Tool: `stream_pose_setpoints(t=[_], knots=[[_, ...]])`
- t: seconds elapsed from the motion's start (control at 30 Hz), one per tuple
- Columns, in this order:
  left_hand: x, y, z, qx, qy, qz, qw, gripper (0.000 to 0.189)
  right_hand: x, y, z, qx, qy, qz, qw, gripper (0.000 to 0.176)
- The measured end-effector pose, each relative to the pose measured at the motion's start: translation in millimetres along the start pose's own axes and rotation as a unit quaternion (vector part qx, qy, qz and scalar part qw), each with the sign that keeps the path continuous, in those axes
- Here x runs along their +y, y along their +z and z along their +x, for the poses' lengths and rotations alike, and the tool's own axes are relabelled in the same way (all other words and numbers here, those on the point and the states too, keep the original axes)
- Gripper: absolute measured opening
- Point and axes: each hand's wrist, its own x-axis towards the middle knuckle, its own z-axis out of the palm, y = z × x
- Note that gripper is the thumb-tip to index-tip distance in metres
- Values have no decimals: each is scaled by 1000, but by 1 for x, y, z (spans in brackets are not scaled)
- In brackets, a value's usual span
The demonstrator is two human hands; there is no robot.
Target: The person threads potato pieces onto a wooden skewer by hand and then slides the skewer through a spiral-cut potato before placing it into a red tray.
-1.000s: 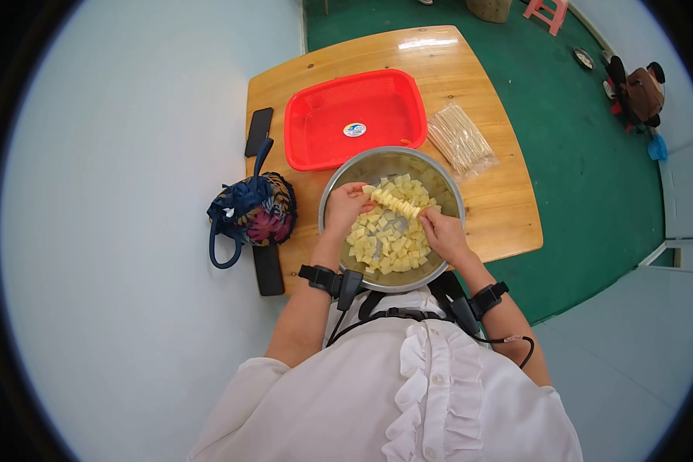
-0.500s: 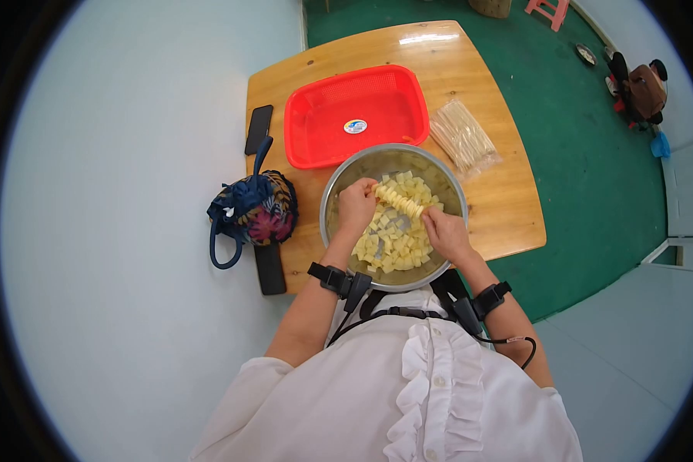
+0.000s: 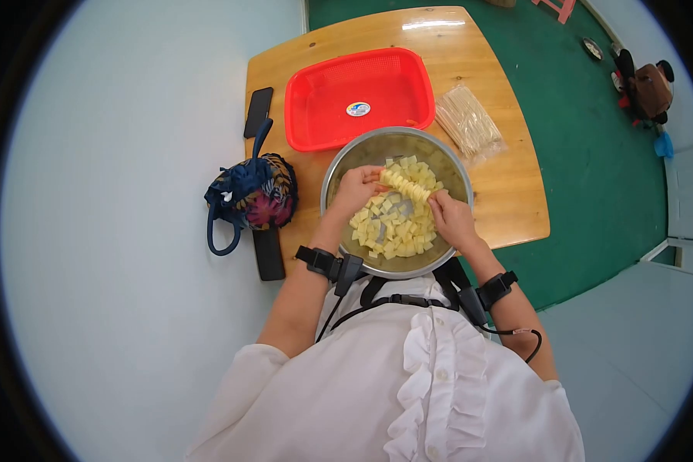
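Observation:
A skewer of pale yellow pieces, apparently potato [image 3: 406,185], spans the space between my hands, above a metal bowl [image 3: 329,183]. My left hand [image 3: 357,190] is closed on the skewer's left end. At its right end, the fingers of my right hand [image 3: 453,217] pinch the last pieces. Loose cubes of the same pale yellow food [image 3: 400,236] lie in the bowl below. The stick itself is mostly covered by the pieces and my fingers.
Behind the bowl sits a red plastic basket [image 3: 316,135]. A clear packet of thin wooden sticks [image 3: 470,122] lies right of it on the wooden table [image 3: 516,196]. On the left are a patterned cloth bag [image 3: 254,192] and two dark phone-like objects [image 3: 259,112].
The view has shifted slightly, so the table and bowl appear higher. Both hands keep hold of the skewer, which sits a little farther right in the picture.

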Motion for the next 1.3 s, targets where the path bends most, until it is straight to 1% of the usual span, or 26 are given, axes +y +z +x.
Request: stream_pose_setpoints(t=[0.07, 0.1, 0.2, 0.23, 0.27, 0.3, 0.4, 0.43, 0.53, 0.63, 0.77, 0.83, 0.87, 0.93, 0.97, 1.0, 1.03, 1.13, 1.17, 1.3], knots=[[11, -2, -3, -3, 4, -55, 998, 41, 1, 2, 3, -8, 10, -14, 1000, 13], [11, -2, -2, 18, -1, -99, 995, 46, -1, 2, 4, 6, 24, 8, 1000, 13], [-6, -1, 9, 163, -27, -90, 982, 45, -5, -5, 9, 43, 73, 74, 994, 14], [-14, -2, 10, 118, -31, 35, 992, 41, -3, -6, 9, 50, 95, 98, 989, 14], [-21, -3, 10, 71, -33, 160, 984, 37, -2, -7, 9, 58, 117, 122, 984, 15], [-28, -3, 10, 21, -34, 282, 958, 33, -2, -8, 9, 62, 115, 127, 983, 15], [-46, 9, 4, 11, 88, 460, 884, 22, -1, -9, 6, 65, 116, 136, 982, 15], [-49, 12, 2, 20, 126, 462, 878, 21, -1, -7, 5, 61, 119, 136, 982, 15], [-44, 21, 5, -3, 134, 525, 840, 16, -1, -7, 5, 55, 120, 119, 984, 14], [-54, 28, 9, 3, 199, 559, 805, 15, -4, -5, 6, 49, 114, 97, 988, 14], [-56, 36, 14, -7, 170, 571, 803, 17, -3, -3, 5, 60, 86, 89, 990, 12], [-51, 37, 12, -6, 157, 572, 805, 17, -3, -4, 6, 53, 92, 82, 991, 12], [-48, 36, 11, 37, 142, 514, 845, 17, -4, -5, 4, 47, 97, 79, 991, 13], [-39, 28, 13, 122, 109, 391, 906, 18, -3, -5, 3, 39, 86, 71, 993, 12], [-33, 23, 15, 136, 67, 241, 959, 17, -4, -4, 3, 34, 79, 69, 994, 12], [-27, 15, 18, 150, 24, 85, 985, 17, -4, -4, 2, 26, 72, 61, 995, 12], [-21, 10, 20, 160, -18, -75, 984, 16, -4, -4, 2, 18, 63, 53, 996, 11], [0, 1, 19, 172, 6, -179, 969, 21, -6, -3, 0, 6, 45, 51, 998, 10], [10, 3, 15, 186, 1, -156, 970, 20, -7, -3, 1, 6, 41, 52, 998, 10], [12, 12, 14, 213, 16, -83, 973, 18, -5, -4, 1, 8, 40, 49, 998, 9]])
